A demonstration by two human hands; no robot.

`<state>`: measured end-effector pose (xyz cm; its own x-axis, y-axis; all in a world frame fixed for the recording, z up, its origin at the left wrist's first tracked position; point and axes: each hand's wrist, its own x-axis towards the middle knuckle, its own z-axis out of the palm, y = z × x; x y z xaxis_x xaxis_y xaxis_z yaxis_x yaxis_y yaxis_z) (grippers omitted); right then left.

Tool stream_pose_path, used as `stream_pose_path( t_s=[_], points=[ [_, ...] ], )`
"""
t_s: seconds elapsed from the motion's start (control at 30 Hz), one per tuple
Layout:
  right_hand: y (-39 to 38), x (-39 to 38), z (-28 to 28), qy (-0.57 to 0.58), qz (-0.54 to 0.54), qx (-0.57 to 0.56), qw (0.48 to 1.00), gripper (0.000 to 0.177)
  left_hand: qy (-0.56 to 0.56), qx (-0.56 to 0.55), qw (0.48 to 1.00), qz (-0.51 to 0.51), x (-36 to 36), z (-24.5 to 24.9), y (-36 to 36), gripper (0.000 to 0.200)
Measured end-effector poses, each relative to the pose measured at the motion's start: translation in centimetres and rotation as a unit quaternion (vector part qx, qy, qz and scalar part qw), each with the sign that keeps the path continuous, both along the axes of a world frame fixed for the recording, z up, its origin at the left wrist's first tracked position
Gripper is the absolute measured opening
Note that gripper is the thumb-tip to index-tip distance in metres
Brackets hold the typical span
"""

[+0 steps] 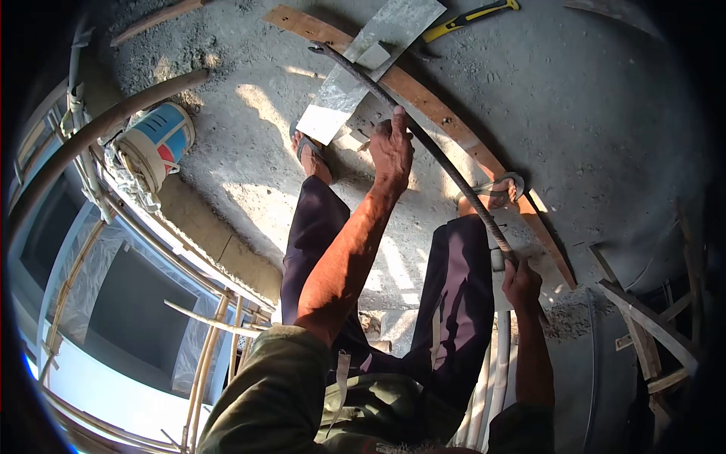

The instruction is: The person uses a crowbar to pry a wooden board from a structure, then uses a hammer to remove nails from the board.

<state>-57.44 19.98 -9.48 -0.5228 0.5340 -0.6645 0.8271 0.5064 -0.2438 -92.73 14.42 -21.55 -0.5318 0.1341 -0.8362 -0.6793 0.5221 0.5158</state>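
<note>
A long dark ribbed crowbar with a forked claw slants across the view in front of me. My right hand is wrapped round its lower part, near my right knee. Further up, my left hand is closed at the bar, its fingers curled and one fingertip against it; the inside of the grip is hidden. The claw end lies over a long wooden plank and a grey metal sheet. A small pale block rests on the sheet. My right foot is on the plank.
A yellow-and-black hammer lies beyond the plank. At left stand a white-and-blue bucket and a curved pole, close to the floor edge with bamboo scaffolding. Loose timber is piled at right.
</note>
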Motion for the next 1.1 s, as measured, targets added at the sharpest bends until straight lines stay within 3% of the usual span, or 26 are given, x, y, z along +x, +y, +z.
stream_pose_path(
  t_s=[0.07, 0.17, 0.27, 0.33, 0.4, 0.5, 0.57, 0.6, 0.63, 0.77, 0.83, 0.93, 1.03, 1.1],
  points=[
    [0.7, 2.3, -4.6, 0.041, 0.022, 0.014, 0.999, 0.03, -0.044, 0.033, 0.998, 0.034, 1.7, -0.9, 1.2, 0.065],
    [2.0, 5.3, -12.1, 0.096, -0.038, -0.028, 0.994, 0.028, -0.036, 0.094, 0.995, 0.004, 2.3, -2.5, 1.2, 0.058],
    [2.7, 5.4, -16.0, 0.169, -0.07, -0.025, 0.983, 0.029, 0.02, 0.002, 1.0, 0.004, 0.9, -5.0, -0.6, 0.052],
    [1.9, 6.5, -16.1, 0.142, -0.073, -0.05, 0.986, 0.029, 0.122, -0.09, 0.978, -0.141, -2.3, -7.4, -3.3, 0.059],
    [1.4, 5.5, -12.6, 0.153, -0.114, -0.096, 0.977, 0.03, 0.325, -0.257, 0.846, -0.336, -4.4, -6.4, -3.2, 0.069],
    [-0.3, 6.5, -5.9, 0.125, -0.162, -0.125, 0.971, 0.028, 0.435, -0.267, 0.757, -0.407, -8.0, -8.9, -4.2, 0.075],
    [-1.1, 8.8, -0.7, 0.053, -0.227, -0.186, 0.954, 0.024, 0.439, -0.265, 0.737, -0.441, -8.9, -8.9, -2.6, 0.074],
    [-2.2, 10.6, 1.5, 0.059, -0.234, -0.161, 0.957, 0.023, 0.44, -0.263, 0.721, -0.466, -9.3, -9.1, -2.3, 0.072],
    [-2.4, 10.7, 4.2, 0.094, -0.17, -0.093, 0.977, 0.024, 0.408, -0.258, 0.716, -0.504, -10.5, -10.4, -2.4, 0.066],
    [-5.7, 16.5, 11.4, -0.119, -0.257, -0.121, 0.952, 0.051, 0.384, -0.281, 0.679, -0.559, -11.6, -10.1, -1.2, 0.048],
    [-6.7, 17.1, 12.7, -0.182, -0.233, -0.103, 0.95, 0.057, 0.364, -0.283, 0.671, -0.581, -11.9, -8.5, -0.5, 0.047],
    [-7.8, 15.0, 13.0, -0.219, -0.314, -0.049, 0.923, 0.051, 0.364, -0.279, 0.669, -0.585, -12.1, -5.3, -0.7, 0.046],
    [-8.7, 16.4, 13.0, -0.194, -0.293, -0.067, 0.934, 0.049, 0.375, -0.254, 0.667, -0.592, -13.3, -1.7, -2.6, 0.046],
    [-7.5, 14.8, 13.5, -0.178, -0.343, -0.081, 0.919, 0.045, 0.4, -0.221, 0.666, -0.589, -15.0, 1.0, -5.7, 0.047]
  ],
)
